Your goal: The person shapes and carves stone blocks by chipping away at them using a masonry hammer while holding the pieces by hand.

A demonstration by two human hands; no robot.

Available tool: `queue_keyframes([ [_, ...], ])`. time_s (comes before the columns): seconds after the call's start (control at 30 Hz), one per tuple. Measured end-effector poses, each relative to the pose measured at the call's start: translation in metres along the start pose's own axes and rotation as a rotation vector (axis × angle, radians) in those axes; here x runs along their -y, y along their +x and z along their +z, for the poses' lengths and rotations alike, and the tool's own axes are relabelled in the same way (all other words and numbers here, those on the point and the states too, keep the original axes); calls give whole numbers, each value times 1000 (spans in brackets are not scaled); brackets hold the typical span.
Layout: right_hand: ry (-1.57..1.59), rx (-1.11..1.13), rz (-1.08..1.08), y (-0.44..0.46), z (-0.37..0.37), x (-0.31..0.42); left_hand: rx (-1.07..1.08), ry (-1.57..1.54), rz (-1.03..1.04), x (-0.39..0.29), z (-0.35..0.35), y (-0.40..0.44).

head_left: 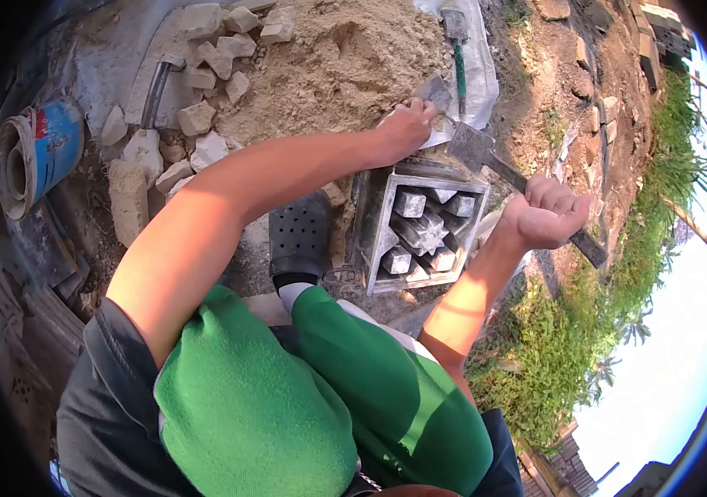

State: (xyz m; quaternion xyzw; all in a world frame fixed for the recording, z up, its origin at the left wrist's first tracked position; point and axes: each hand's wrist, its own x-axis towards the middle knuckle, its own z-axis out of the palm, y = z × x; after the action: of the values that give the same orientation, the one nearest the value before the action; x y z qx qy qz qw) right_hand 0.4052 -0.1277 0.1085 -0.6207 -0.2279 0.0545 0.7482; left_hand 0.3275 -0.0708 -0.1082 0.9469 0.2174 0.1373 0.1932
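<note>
A square metal block mould (378, 240) stands on the ground before me, with several square posts and a star-shaped core (428, 234) inside its frame. My left hand (407, 131) is closed just beyond the mould's far edge. A flat grey metal plate (434, 89) sticks out from its fingers; the gripped part is hidden. My right hand (545, 213) is wrapped round the dark handle of a tool with a flat rectangular metal head (471, 147). That head is above the mould's far right corner, near my left hand; whether it touches anything I cannot tell.
A sand pile (320, 70) lies beyond the mould. Broken stone pieces (219, 58) and a hammer-like tool (156, 95) are left of it. A green-handled trowel (458, 66) rests on a pale sheet. A blue bucket (55, 149) lies far left. My shoe (299, 234) is beside the mould.
</note>
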Motion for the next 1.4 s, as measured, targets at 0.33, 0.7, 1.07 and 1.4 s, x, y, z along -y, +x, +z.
queue_keyframes([
  [0.33, 65, -10, 43, -2, -3, -2, 78, -147, 32, 4, 2, 3],
  [0.7, 57, 6, 96, 1, -3, -14, 268, -543, -263, 31, -22, -10],
  [1.07, 233, 456, 244, -60, 62, -20, 114, -516, -725, 119, -122, -144],
  [1.4, 290, 594, 463, -175, 134, -54, -63, -285, -722, 122, -112, -236],
])
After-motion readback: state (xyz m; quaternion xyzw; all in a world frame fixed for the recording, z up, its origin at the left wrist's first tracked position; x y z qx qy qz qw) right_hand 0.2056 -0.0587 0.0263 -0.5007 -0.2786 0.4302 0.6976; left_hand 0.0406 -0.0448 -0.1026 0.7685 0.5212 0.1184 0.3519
